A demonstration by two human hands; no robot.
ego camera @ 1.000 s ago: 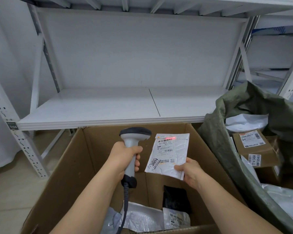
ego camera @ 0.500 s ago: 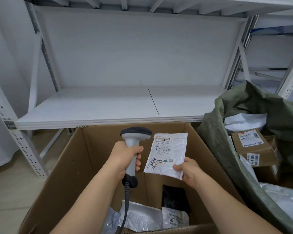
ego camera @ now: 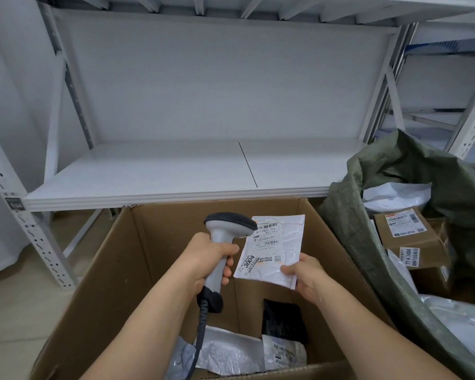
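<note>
A grey barcode scanner (ego camera: pixel 229 225) is gripped by its handle in the left hand (ego camera: pixel 207 260), fingers curled round it. Just right of that hand, a white mailer (ego camera: pixel 281 248) is pinched at its lower corner by the right hand (ego camera: pixel 306 277), label (ego camera: pixel 263 244) showing, above an open cardboard box (ego camera: pixel 126 270). For a clean read, the label should be held flat and steady, the scanner head aimed squarely at it.

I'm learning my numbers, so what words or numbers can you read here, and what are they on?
"3004": white mailer held by the right hand.
"P802 T70": the same mailer's label.
"3404": sticker on the brown box in the green sack.
Too small or blurred: other label print, shelf post tag.
</note>
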